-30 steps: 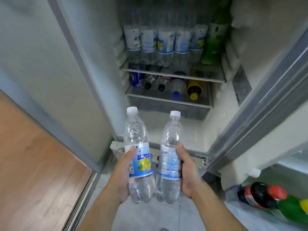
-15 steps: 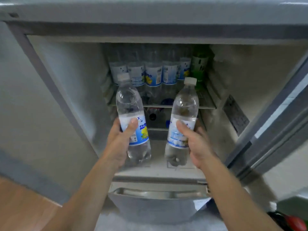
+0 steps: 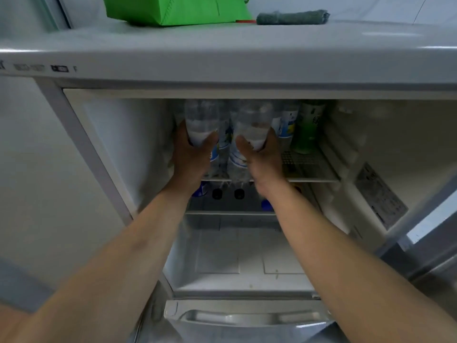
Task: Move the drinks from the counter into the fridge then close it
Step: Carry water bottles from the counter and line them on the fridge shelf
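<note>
The small fridge (image 3: 222, 70) stands open in front of me. My left hand (image 3: 191, 157) grips a clear water bottle (image 3: 201, 120) with a blue and yellow label. My right hand (image 3: 263, 159) grips a second clear water bottle (image 3: 252, 122). Both bottles stand upright side by side at the front of the top wire shelf (image 3: 306, 167), their bases at its front edge. Their caps are hidden behind the fridge's upper frame. More water bottles (image 3: 288, 125) and a green bottle (image 3: 308, 127) stand behind and to the right on the same shelf.
Bottles lie on their sides on the lower shelf (image 3: 230, 212), caps facing me. The fridge door (image 3: 435, 231) hangs open at the right. A green bag (image 3: 178, 8) and a grey cloth (image 3: 291, 17) rest on top of the fridge. A drawer handle (image 3: 247, 315) sits below.
Both hands have pushed forward and up, carrying the two bottles from in front of the fridge onto the top shelf. My view has moved closer and higher.
</note>
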The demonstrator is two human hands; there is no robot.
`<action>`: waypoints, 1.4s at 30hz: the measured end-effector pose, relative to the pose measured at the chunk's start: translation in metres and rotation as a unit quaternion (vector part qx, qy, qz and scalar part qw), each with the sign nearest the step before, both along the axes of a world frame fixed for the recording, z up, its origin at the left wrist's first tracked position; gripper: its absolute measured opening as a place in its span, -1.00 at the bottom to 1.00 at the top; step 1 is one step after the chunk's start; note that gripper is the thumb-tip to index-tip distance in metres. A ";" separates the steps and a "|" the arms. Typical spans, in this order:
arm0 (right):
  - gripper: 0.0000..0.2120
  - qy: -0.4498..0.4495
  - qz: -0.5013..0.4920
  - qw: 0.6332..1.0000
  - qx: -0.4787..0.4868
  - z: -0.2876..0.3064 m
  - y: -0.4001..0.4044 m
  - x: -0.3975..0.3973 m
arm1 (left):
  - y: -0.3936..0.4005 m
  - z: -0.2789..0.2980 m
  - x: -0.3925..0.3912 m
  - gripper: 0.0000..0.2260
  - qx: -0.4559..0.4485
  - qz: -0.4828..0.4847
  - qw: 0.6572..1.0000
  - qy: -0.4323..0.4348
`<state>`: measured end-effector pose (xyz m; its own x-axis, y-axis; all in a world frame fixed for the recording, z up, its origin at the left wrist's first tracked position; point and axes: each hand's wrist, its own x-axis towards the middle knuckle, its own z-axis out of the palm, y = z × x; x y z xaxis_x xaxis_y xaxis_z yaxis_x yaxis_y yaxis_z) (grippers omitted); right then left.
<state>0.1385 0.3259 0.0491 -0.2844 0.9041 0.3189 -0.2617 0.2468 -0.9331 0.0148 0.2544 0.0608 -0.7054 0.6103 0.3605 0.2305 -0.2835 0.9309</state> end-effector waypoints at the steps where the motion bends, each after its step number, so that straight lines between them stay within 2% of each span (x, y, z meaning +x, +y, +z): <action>1: -0.65 0.009 -0.008 1.000 0.005 0.000 0.000 -0.008 | 0.005 -0.002 -0.001 -0.56 0.004 0.009 1.000 -0.002; 6: -0.64 0.042 -0.045 0.998 0.025 -0.006 0.000 -0.035 | 0.018 -0.014 -0.006 -0.55 0.008 0.015 1.000 0.014; 10: -0.51 0.053 -0.074 0.996 0.027 -0.006 -0.003 -0.043 | 0.017 -0.020 -0.004 -0.45 0.021 0.044 0.998 0.050; 15: -0.39 -0.012 -0.054 0.998 0.042 -0.016 0.002 -0.038 | 0.008 -0.033 -0.012 -0.26 -0.025 0.077 0.991 0.103; 18: -0.30 -0.055 -0.034 0.998 0.028 -0.026 0.002 -0.032 | 0.002 -0.038 -0.014 -0.25 -0.040 0.073 0.991 0.101; 24: -0.50 -0.101 -0.054 0.993 0.033 -0.036 0.001 -0.031 | -0.004 -0.038 -0.011 -0.31 -0.074 0.071 0.992 0.074; 34: -0.50 -0.121 -0.067 0.990 0.030 -0.037 0.000 -0.031 | -0.006 -0.042 -0.009 -0.34 -0.068 0.051 0.994 0.070; 37: -0.30 -0.145 -0.055 0.988 0.024 -0.034 -0.003 -0.032 | -0.006 -0.042 -0.011 -0.29 -0.075 0.034 0.994 0.073; 38: -0.29 -0.158 -0.063 0.985 0.027 -0.032 -0.004 -0.033 | -0.005 -0.042 -0.013 -0.29 -0.077 0.033 0.994 0.075; 42: -0.44 -0.194 -0.108 0.973 0.057 -0.024 -0.007 -0.029 | -0.002 -0.041 -0.015 -0.35 -0.095 0.064 0.990 0.086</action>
<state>0.1091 0.3190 0.0253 -0.2118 0.9208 0.3275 0.1751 0.3654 -0.9142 -0.0005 0.2526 0.0198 -0.7192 0.5882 0.3698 0.4136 -0.0652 0.9081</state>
